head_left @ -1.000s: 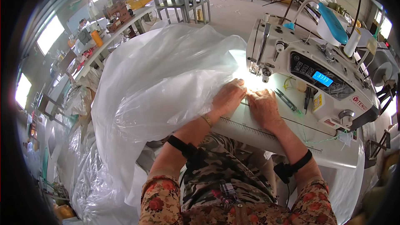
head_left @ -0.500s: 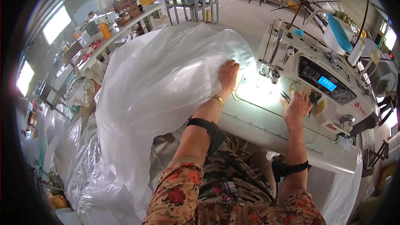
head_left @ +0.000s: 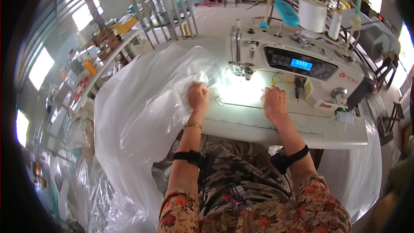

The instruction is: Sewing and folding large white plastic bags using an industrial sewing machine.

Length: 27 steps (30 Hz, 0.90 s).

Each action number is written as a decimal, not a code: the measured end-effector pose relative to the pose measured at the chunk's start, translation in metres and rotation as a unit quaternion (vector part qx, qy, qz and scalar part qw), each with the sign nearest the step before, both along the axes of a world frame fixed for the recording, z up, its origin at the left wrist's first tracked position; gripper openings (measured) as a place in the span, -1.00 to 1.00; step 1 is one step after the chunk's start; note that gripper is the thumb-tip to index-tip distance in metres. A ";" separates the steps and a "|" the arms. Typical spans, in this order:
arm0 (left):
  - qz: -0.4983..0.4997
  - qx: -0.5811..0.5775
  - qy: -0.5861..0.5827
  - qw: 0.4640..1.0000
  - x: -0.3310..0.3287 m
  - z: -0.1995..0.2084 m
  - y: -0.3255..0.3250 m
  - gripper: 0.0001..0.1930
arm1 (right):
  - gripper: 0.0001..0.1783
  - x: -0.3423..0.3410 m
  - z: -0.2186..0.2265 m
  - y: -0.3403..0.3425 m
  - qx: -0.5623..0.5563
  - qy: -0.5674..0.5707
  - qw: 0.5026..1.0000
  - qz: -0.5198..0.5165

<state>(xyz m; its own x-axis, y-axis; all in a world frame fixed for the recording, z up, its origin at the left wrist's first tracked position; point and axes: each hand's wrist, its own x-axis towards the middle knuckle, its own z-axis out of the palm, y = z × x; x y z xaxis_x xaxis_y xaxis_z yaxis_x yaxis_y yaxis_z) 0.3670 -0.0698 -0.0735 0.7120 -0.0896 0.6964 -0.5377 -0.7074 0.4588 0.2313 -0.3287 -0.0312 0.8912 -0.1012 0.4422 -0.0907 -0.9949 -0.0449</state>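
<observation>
My left hand (head_left: 199, 97) is closed at the right edge of a large, cloudy-white plastic sheet (head_left: 133, 99), left of the needle area. Its curled fingers grip the sheet. To the right, my right hand (head_left: 274, 102) rests low over the bed of a white sewing machine (head_left: 276, 49), fingers bent inward; anything inside them is hidden. A bright lamp glares on the bed (head_left: 241, 92) between the hands. A small dark tool or fitting (head_left: 297, 88) stands just right of my right hand, below the lit display panel (head_left: 300, 64).
A white thread cone (head_left: 312, 14) and a narrower spool (head_left: 335, 24) stand behind the machine. A grey metal stool (head_left: 166, 13) is farther back. Along the left runs a bench (head_left: 105, 62) with another sewing machine (head_left: 108, 43). Crumpled plastic (head_left: 110, 211) heaps at lower left.
The view has swung, shifting the machine leftward. My left hand has drawn nearer me with the sheet. Dark snips points showing at my right fingers before are no longer visible there.
</observation>
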 end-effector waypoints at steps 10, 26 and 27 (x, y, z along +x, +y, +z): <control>-0.054 -0.031 -0.005 0.998 -0.014 0.003 0.008 -0.94 | -0.79 0.007 0.007 0.052 0.104 0.009 0.988 0.118; -0.083 -0.111 -0.063 0.988 -0.027 0.025 0.006 -0.91 | -0.63 -0.041 0.012 0.018 0.009 0.098 0.972 0.215; -0.084 -0.056 -0.140 0.985 -0.034 0.038 0.007 -0.88 | -0.59 -0.047 0.014 0.007 -0.005 0.075 0.976 0.205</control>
